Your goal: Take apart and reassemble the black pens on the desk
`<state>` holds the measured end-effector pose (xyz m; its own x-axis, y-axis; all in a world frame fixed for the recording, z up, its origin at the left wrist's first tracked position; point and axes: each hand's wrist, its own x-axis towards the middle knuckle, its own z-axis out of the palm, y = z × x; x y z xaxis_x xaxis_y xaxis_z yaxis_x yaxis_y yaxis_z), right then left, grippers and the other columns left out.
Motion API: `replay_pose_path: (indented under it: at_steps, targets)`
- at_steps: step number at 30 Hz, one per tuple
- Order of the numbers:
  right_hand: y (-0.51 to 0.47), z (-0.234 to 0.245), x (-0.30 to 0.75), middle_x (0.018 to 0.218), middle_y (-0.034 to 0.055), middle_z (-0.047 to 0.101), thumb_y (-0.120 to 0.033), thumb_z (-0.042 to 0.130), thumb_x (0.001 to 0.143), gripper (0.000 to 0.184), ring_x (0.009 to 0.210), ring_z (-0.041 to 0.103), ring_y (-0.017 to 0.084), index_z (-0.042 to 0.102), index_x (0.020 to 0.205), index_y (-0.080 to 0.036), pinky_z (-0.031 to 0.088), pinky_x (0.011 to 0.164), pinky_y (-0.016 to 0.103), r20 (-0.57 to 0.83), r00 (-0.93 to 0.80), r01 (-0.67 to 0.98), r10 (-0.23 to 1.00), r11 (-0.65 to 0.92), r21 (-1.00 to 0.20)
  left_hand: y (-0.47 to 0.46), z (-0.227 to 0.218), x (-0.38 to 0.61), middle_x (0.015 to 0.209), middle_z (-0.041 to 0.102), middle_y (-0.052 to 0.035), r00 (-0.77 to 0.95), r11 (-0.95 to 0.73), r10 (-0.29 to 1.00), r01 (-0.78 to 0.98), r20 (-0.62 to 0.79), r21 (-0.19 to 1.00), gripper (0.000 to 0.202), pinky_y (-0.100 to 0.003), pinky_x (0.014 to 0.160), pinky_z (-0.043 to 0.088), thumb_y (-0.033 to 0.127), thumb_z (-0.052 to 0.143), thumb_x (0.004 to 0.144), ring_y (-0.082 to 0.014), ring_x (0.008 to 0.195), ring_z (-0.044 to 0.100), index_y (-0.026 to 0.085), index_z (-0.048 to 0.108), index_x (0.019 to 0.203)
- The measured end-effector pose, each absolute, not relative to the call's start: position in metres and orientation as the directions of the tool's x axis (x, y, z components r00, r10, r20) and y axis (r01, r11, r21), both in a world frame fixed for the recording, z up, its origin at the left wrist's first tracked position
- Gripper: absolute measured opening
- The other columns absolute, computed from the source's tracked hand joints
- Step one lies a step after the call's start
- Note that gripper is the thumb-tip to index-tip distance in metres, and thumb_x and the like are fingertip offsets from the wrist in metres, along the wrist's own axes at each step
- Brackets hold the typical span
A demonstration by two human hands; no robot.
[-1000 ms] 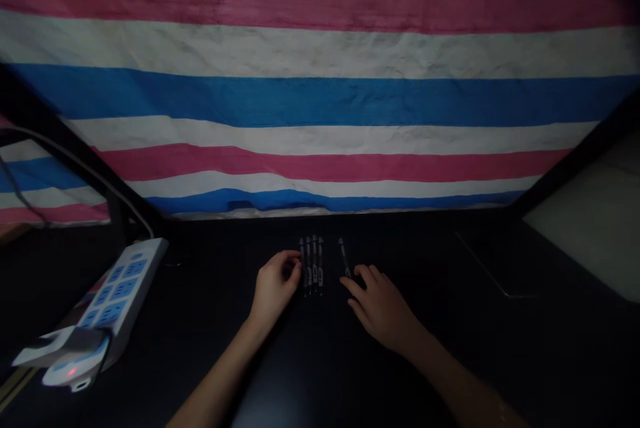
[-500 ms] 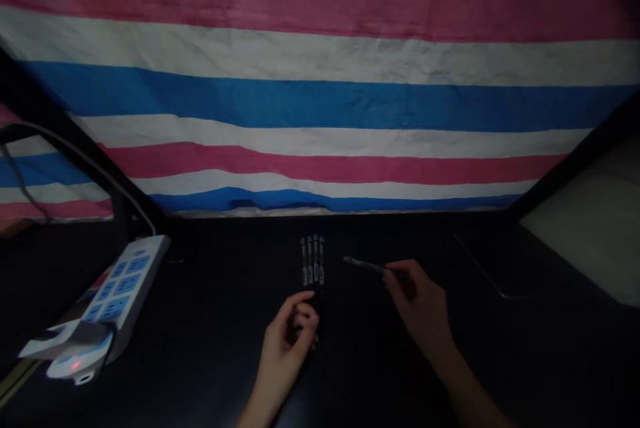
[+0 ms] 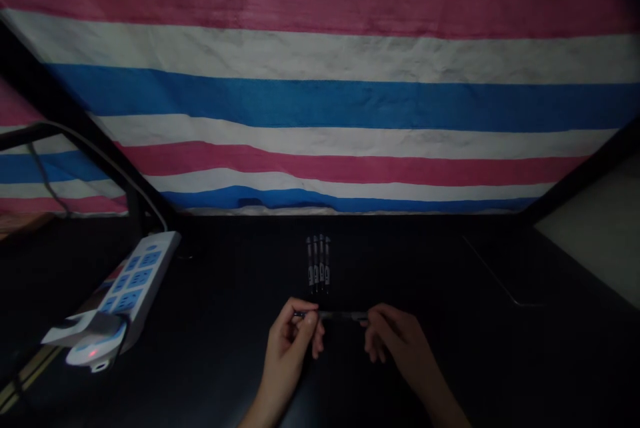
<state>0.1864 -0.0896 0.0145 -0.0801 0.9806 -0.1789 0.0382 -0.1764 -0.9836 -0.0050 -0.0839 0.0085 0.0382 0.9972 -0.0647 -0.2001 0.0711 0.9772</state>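
Observation:
A slim pen [image 3: 343,315] lies level between my two hands, just above or on the black table; which of the two I cannot tell. My left hand [image 3: 295,335] pinches its left end between thumb and forefinger. At the opposite end, the thumb and forefinger of my right hand [image 3: 397,333] close on it. Beyond the hands, several similar pens [image 3: 319,263] lie side by side in a neat row, pointing away from me. The dim light hides the pens' finer details.
On the left stands a white power strip [image 3: 133,288] with blue sockets, a plugged-in adapter [image 3: 87,328] and a red light. A dark flat object with a thin pale edge [image 3: 493,271] lies at right. Striped sheeting [image 3: 350,105] hangs behind the black table [image 3: 240,268].
My right hand has brought the pen left and nearer to me. My left hand now grips the pen's other end. The view has shifted slightly.

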Motion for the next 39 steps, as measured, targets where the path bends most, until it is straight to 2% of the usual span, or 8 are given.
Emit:
replay_pose_path:
  at_steps: [11, 15, 19, 23, 29, 33, 37, 39]
  targets:
    - [-0.100, 0.013, 0.188, 0.054, 0.0005, 0.064, -0.038, 0.056, 0.086, 0.023, 0.044, 0.058, 0.013, 0.071, 0.083, -0.020, 0.044, 0.043, 0.022, 0.001, 0.036, 0.186, 0.999, -0.006, -0.983, -0.088, 0.004, -0.004, 0.050, 0.057, 0.0034, 0.063, 0.066, 0.997, -0.211, -0.054, 0.975, 0.028, -0.013, 0.035, 0.027, 0.045, 0.060, 0.085, -0.0047, 0.035, 0.041, 0.017, 0.056, 0.085]
    - [-0.101, 0.012, 0.188, 0.061, 0.0023, 0.069, -0.031, 0.063, 0.079, 0.015, 0.056, 0.065, 0.018, 0.074, 0.085, -0.023, 0.052, 0.056, 0.027, 0.104, 0.070, 0.265, 0.992, 0.082, -0.961, -0.087, 0.007, -0.005, 0.045, 0.054, 0.0050, 0.056, 0.110, 0.994, -0.245, -0.099, 0.963, 0.031, -0.012, 0.033, 0.023, 0.047, 0.059, 0.085, -0.0037, 0.030, 0.037, 0.017, 0.055, 0.080]
    - [-0.102, 0.012, 0.186, 0.060, 0.0029, 0.068, -0.039, 0.063, 0.080, 0.022, 0.052, 0.063, 0.017, 0.070, 0.088, -0.020, 0.048, 0.047, 0.025, -0.011, 0.043, 0.156, 0.999, -0.018, -0.988, -0.087, 0.010, -0.006, 0.045, 0.055, 0.0043, 0.027, 0.101, 0.995, -0.240, -0.098, 0.965, 0.031, -0.013, 0.034, 0.026, 0.048, 0.062, 0.082, -0.0042, 0.031, 0.039, 0.017, 0.057, 0.082]
    - [-0.102, 0.014, 0.186, 0.052, 0.0009, 0.060, -0.047, 0.044, 0.092, 0.043, 0.046, 0.055, 0.012, 0.059, 0.064, -0.018, 0.042, 0.046, 0.022, -0.089, -0.063, 0.119, 0.994, -0.081, -0.990, -0.089, 0.009, -0.006, 0.047, 0.057, 0.0026, 0.028, 0.072, 0.997, -0.198, -0.067, 0.978, 0.032, -0.014, 0.035, 0.030, 0.048, 0.064, 0.080, -0.0061, 0.033, 0.043, 0.017, 0.058, 0.082]
    - [-0.100, 0.011, 0.189, 0.076, 0.0022, 0.065, -0.042, 0.064, 0.081, 0.023, 0.066, 0.061, 0.015, 0.059, 0.088, -0.021, 0.047, 0.058, 0.023, -0.044, 0.022, 0.134, 0.999, -0.047, -0.990, -0.088, 0.008, -0.007, 0.049, 0.058, 0.0022, -0.006, 0.067, 0.998, -0.226, -0.070, 0.972, 0.030, -0.014, 0.035, 0.030, 0.047, 0.064, 0.081, -0.0064, 0.035, 0.044, 0.017, 0.058, 0.083]
    - [-0.100, 0.011, 0.189, 0.063, 0.0032, 0.061, -0.049, 0.044, 0.092, 0.040, 0.050, 0.053, 0.011, 0.059, 0.075, -0.017, 0.040, 0.048, 0.022, -0.133, -0.105, 0.048, 0.985, -0.129, -0.990, -0.087, 0.008, -0.008, 0.051, 0.059, 0.0019, 0.012, 0.077, 0.997, -0.255, -0.077, 0.964, 0.029, -0.014, 0.036, 0.032, 0.046, 0.064, 0.081, -0.0067, 0.037, 0.046, 0.017, 0.058, 0.084]
    - [-0.101, 0.013, 0.191, 0.068, 0.0014, 0.060, -0.051, 0.055, 0.086, 0.034, 0.050, 0.049, 0.009, 0.059, 0.080, -0.018, 0.035, 0.046, 0.021, -0.113, -0.096, 0.021, 0.989, -0.112, -0.994, -0.087, 0.010, -0.008, 0.051, 0.059, 0.0013, 0.019, 0.089, 0.996, -0.264, -0.087, 0.960, 0.031, -0.015, 0.036, 0.033, 0.046, 0.066, 0.080, -0.0070, 0.037, 0.046, 0.017, 0.059, 0.084]
    - [-0.101, 0.014, 0.191, 0.058, -0.0006, 0.054, -0.052, 0.048, 0.090, 0.044, 0.044, 0.042, 0.007, 0.056, 0.066, -0.016, 0.032, 0.044, 0.021, -0.148, -0.085, 0.063, 0.985, -0.143, -0.988, -0.086, 0.011, -0.007, 0.050, 0.059, 0.0013, 0.019, 0.095, 0.995, -0.259, -0.094, 0.961, 0.032, -0.015, 0.036, 0.033, 0.048, 0.066, 0.079, -0.0074, 0.037, 0.045, 0.017, 0.059, 0.083]
